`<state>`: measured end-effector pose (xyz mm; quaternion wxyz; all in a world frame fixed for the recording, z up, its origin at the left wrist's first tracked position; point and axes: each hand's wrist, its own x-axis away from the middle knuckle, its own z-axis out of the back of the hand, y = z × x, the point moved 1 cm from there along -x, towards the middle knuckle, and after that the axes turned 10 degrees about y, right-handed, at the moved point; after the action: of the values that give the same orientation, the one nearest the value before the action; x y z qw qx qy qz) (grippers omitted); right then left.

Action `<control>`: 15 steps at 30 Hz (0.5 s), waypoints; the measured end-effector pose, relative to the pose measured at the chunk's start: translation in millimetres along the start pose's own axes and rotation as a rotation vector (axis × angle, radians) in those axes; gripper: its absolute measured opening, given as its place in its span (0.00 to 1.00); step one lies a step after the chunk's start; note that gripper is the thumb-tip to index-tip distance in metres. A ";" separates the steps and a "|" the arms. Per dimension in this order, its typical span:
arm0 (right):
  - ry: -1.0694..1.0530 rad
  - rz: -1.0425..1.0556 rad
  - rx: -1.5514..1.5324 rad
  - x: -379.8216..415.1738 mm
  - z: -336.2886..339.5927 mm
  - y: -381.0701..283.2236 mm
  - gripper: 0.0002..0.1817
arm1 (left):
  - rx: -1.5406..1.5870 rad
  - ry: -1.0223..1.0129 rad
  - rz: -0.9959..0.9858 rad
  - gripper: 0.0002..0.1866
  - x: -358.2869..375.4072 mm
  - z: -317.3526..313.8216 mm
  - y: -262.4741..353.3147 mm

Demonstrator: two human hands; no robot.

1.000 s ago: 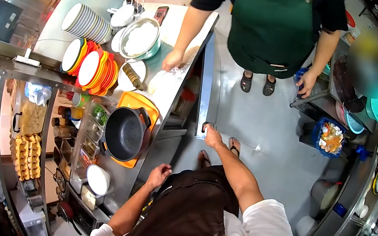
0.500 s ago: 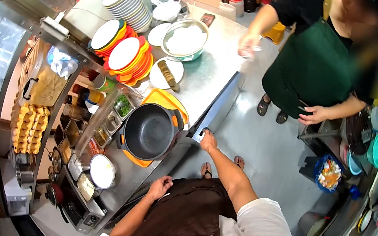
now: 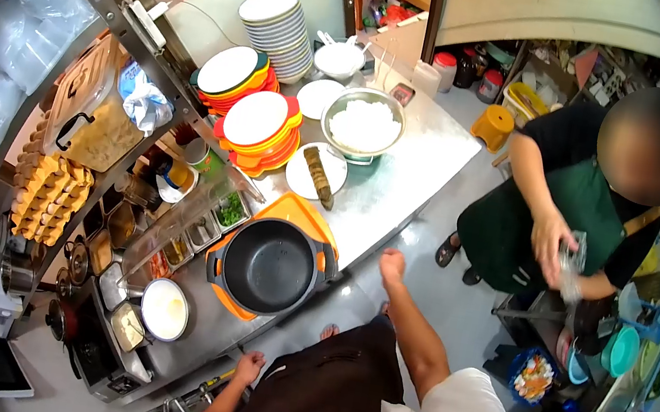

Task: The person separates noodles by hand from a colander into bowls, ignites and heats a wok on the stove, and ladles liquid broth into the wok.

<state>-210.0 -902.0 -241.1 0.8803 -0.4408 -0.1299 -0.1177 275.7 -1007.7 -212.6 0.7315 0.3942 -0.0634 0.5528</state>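
Note:
My left hand (image 3: 249, 366) is held low beside the counter's front edge, fingers curled, with nothing visible in it. My right hand (image 3: 392, 266) hangs over the floor just off the counter, closed in a loose fist that appears bare. Nearest to both is a black pot (image 3: 269, 267) with two handles, which looks nearly bare inside. It stands on an orange board (image 3: 307, 210) on the steel counter (image 3: 434, 158). Behind it, a long brown wrapped piece of food (image 3: 318, 176) lies on a white plate (image 3: 338, 165).
A steel bowl of white rice (image 3: 365, 127) and stacked plates (image 3: 253, 120) stand at the back. A white bowl (image 3: 165, 310) sits left of the pot. Across the floor, a co-worker in a green apron (image 3: 508, 236) holds a clear container (image 3: 571, 266) near a waste bin (image 3: 532, 375).
My right hand has left the handle of the open panel under the counter, which no longer stands out. My view has shifted. The co-worker's arm has swung from the counter toward the right.

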 end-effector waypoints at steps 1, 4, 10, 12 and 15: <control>0.022 0.085 0.002 -25.1 8.5 -10.6 0.10 | -0.088 0.114 0.042 0.15 9.0 -2.8 -5.9; 0.117 0.327 -0.233 -119.8 16.2 -54.8 0.13 | -0.502 0.041 0.263 0.15 38.4 -11.7 -4.4; -0.442 0.195 -0.440 -219.0 28.4 -274.0 0.23 | 0.051 0.034 0.430 0.15 66.6 -73.9 -17.4; -0.518 0.174 -0.319 -234.8 21.4 -312.1 0.24 | 0.138 -0.066 0.184 0.14 59.5 -94.7 9.3; -0.801 0.057 -0.208 -252.6 -6.5 -344.6 0.22 | 0.577 -0.148 0.307 0.18 67.2 -120.2 65.4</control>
<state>-557.1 -1084.9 -71.9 0.7138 -0.5419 -0.4373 0.0753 203.8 -873.8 -225.9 0.4913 0.6100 -0.0162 0.6216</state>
